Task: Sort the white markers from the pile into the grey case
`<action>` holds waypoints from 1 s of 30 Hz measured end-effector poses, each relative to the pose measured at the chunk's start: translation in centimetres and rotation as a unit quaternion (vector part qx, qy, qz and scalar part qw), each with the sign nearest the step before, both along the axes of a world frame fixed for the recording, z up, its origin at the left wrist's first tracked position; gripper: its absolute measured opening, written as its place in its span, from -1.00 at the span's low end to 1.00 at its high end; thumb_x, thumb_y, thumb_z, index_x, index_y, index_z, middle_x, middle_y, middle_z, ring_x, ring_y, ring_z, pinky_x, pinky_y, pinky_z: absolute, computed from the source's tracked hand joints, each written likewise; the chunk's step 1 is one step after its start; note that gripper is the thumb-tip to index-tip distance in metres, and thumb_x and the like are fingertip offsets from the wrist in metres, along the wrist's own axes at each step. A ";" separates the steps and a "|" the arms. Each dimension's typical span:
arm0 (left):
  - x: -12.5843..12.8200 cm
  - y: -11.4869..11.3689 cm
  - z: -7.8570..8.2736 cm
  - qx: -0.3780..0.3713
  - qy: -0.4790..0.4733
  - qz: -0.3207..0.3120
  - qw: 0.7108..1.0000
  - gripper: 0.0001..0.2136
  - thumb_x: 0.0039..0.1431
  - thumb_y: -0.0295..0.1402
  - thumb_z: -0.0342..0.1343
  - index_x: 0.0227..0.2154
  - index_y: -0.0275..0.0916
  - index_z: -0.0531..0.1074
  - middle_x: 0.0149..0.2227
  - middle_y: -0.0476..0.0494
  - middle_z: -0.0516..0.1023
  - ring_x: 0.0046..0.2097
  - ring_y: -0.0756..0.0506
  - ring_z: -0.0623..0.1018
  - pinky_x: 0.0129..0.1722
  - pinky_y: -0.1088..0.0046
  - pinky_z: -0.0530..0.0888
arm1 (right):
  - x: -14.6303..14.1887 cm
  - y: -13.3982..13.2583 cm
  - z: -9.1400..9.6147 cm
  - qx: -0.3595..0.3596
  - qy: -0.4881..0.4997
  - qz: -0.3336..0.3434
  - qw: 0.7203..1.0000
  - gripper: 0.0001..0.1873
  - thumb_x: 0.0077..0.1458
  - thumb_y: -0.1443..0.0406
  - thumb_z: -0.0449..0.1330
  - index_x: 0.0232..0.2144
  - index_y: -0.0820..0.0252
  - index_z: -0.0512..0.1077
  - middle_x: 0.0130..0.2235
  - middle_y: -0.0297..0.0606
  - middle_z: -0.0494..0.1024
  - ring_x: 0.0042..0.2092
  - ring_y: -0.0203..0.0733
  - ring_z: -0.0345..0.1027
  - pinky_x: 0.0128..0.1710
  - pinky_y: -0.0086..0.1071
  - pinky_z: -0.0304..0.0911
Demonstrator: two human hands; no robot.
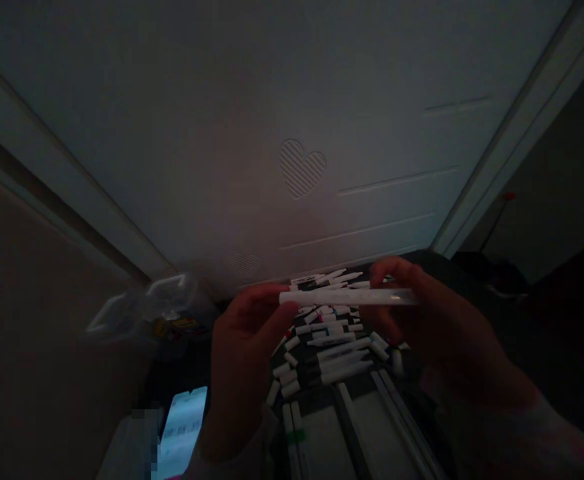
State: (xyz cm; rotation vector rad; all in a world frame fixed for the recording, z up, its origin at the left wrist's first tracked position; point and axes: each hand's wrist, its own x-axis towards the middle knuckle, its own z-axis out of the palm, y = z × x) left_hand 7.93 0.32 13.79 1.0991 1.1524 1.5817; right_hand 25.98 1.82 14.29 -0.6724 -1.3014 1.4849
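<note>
White marker (347, 297) is pinched level by its ends between the left hand (245, 347) and right hand (442, 327), above a heap of markers (335, 350), where a slack grip in this gloom could probably lose it among lookalikes.

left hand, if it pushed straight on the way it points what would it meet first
Probably the loose markers heaped just beyond the left hand, past the white marker it grips; depth is unclear in the dark.
</note>
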 end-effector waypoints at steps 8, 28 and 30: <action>-0.5 -0.8 1.1 -0.034 0.056 -0.013 0.998 -0.85 -0.17 -0.39 0.24 -0.49 -0.19 0.38 -0.58 0.10 0.50 -0.57 0.08 0.46 -0.67 0.71 0.29 | 0.3 0.2 -0.1 0.041 0.042 0.022 0.998 -0.62 0.07 -0.01 -0.04 -0.37 0.17 0.31 -0.59 -0.35 0.37 -0.51 -0.34 0.24 -0.48 -0.45 0.15; -1.4 -1.4 0.7 0.087 0.134 -0.023 0.987 -0.87 -0.16 -0.47 0.25 -0.48 -0.14 0.50 -0.45 0.07 0.53 -0.40 0.07 0.49 -0.44 0.69 0.41 | 2.7 -0.4 1.1 0.150 -0.335 -0.040 0.929 -0.82 0.04 0.19 0.11 -0.33 0.15 0.40 -0.38 -0.35 0.43 -0.36 -0.37 0.30 -0.43 -0.58 0.20; -1.4 -1.5 0.6 0.108 0.119 -0.045 0.986 -0.85 -0.15 -0.48 0.25 -0.47 -0.12 0.50 -0.45 0.07 0.52 -0.39 0.06 0.48 -0.41 0.66 0.41 | 2.9 -0.4 1.1 0.170 -0.359 -0.025 0.918 -0.82 0.05 0.20 0.09 -0.31 0.14 0.40 -0.36 -0.34 0.44 -0.34 -0.34 0.32 -0.41 -0.56 0.21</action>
